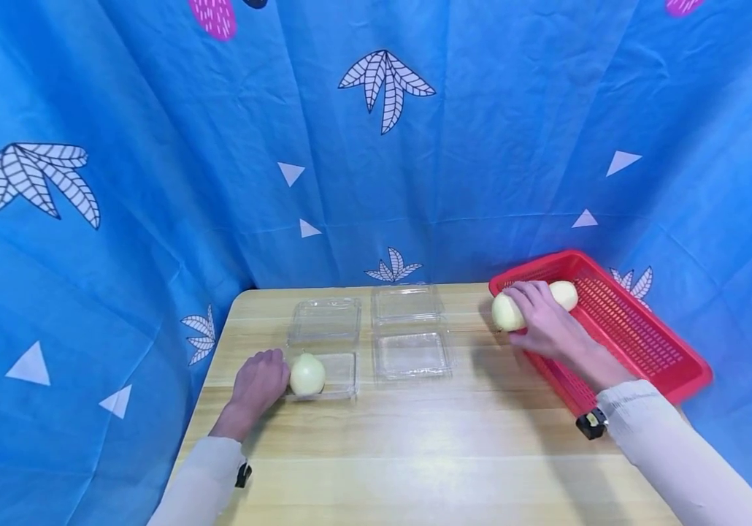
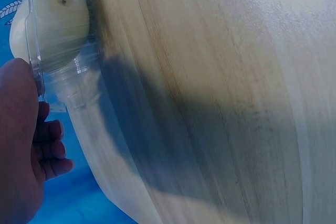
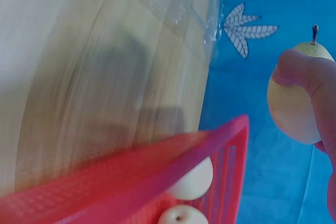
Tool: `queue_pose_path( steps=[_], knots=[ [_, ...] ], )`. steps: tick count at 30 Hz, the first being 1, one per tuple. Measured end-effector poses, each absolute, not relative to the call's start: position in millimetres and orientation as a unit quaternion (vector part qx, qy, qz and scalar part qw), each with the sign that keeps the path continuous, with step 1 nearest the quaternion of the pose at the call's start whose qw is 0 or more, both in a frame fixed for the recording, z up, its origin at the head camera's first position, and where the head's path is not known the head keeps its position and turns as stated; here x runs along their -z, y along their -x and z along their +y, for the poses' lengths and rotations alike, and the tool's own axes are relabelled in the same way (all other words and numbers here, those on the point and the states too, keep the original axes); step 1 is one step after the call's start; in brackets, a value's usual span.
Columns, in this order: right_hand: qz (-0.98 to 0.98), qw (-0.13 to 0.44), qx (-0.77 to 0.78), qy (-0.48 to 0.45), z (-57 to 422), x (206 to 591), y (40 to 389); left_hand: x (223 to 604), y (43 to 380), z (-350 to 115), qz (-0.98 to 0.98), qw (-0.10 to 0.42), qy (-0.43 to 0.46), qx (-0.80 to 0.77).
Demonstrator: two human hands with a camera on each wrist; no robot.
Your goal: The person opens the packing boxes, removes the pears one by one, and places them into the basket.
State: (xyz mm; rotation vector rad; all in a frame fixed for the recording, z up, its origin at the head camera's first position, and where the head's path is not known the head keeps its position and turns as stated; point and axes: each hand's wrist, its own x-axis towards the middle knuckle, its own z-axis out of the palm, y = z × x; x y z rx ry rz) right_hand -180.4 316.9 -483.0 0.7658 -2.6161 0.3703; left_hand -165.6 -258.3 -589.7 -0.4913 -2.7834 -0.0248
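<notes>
My right hand [image 1: 543,321] grips a pale yellow pear [image 1: 507,313] over the left rim of a red plastic basket [image 1: 639,351]; its stem shows in the right wrist view, where my thumb lies across the pear [image 3: 294,106]. Another pear [image 1: 564,294] is in the basket, and the right wrist view shows two there, one a whitish pear [image 3: 184,216] at the bottom. On the left, my left hand [image 1: 261,383] pinches the edge of an open clear plastic clamshell box [image 1: 343,376]. One pear [image 1: 307,375] sits in that box's left part, close to my fingers.
A second open clear box [image 1: 413,356] stands on the wooden table [image 1: 415,446] to the right of the first, lid side toward the back. Blue patterned cloth [image 1: 376,183] hangs behind the table and along both sides.
</notes>
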Motion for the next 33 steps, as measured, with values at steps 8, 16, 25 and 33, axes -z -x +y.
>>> queue_pose_path(
  steps=[8, 16, 25, 33],
  knots=[
    [-0.945, 0.192, -0.129, -0.232, 344.6, 481.1, 183.2, 591.7, 166.6, -258.3, -0.970, 0.166, 0.174, 0.020],
    [-0.957, 0.168, -0.130, -0.198, 369.2, 480.2, 186.2, 594.9, 168.3, -262.0, -0.978, 0.130, 0.162, 0.018],
    [-0.962, 0.168, -0.130, -0.174, 395.9, 486.3, 192.6, 592.7, 172.7, -262.7, -0.979, 0.125, 0.159, 0.020],
    [-0.969, 0.146, -0.149, -0.130, 422.3, 501.0, 195.4, 592.6, 171.6, -262.7, -0.984, 0.097, 0.149, 0.023]
  ],
)
